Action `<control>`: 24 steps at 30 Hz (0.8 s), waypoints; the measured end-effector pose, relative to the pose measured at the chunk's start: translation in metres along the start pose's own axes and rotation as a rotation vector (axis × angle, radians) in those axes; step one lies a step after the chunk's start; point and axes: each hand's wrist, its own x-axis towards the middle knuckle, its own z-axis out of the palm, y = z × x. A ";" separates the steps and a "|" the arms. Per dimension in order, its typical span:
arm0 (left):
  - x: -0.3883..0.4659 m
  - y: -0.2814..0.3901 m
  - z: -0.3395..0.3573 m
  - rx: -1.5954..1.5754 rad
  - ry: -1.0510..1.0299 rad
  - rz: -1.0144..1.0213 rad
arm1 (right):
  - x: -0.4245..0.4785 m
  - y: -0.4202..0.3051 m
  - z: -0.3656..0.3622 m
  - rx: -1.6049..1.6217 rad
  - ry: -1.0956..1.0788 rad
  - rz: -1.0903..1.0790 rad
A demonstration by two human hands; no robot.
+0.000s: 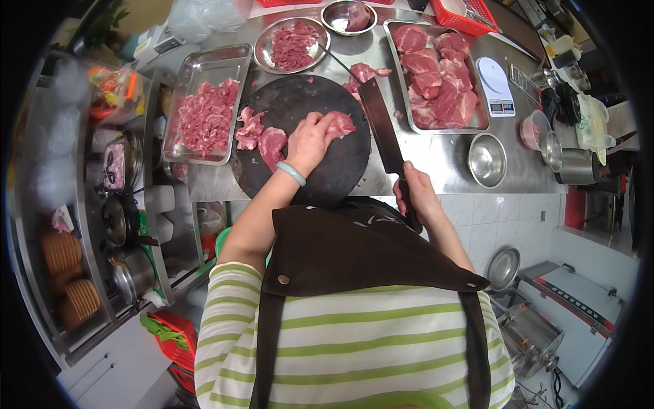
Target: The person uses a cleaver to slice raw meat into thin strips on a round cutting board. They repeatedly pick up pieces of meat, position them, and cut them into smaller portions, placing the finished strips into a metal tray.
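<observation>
My left hand [309,140], with a jade-coloured bangle at the wrist, has its fingers on a piece of raw meat [341,124] on a round dark chopping block [327,176]. Left of that hand lie another chunk of raw meat [272,144] and a heap of trimmings [250,128]. My right hand [420,191] grips the dark handle of a long cleaver [380,128]. Its blade points away from me, just beyond the block's right edge. Partly hidden behind the blade, more raw meat [361,76] sits on the steel table.
A steel tray of sliced meat [207,120] stands left, and a tray of large cuts [437,76] right. Farther back are a bowl of sliced meat [293,47] and a bowl with one chunk [357,18]. A kitchen scale [495,87] and steel bowl [487,161] stand right.
</observation>
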 end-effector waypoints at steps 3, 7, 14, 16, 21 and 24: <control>0.001 0.023 -0.021 0.064 -0.168 -0.323 | 0.003 0.004 -0.001 -0.083 0.021 -0.048; -0.010 0.017 -0.022 0.170 0.073 -0.130 | 0.013 0.015 -0.007 -0.460 0.109 -0.178; -0.022 0.024 0.021 -0.151 0.319 0.171 | 0.031 0.017 0.021 -1.163 0.243 -0.671; -0.028 0.021 0.031 -0.149 0.299 0.116 | 0.032 0.013 0.029 -1.240 0.209 -0.635; -0.031 0.016 0.037 -0.128 0.270 0.145 | 0.038 0.015 0.034 -1.353 0.199 -0.610; -0.029 0.016 0.037 -0.133 0.286 0.169 | 0.040 0.018 0.029 -1.367 0.198 -0.624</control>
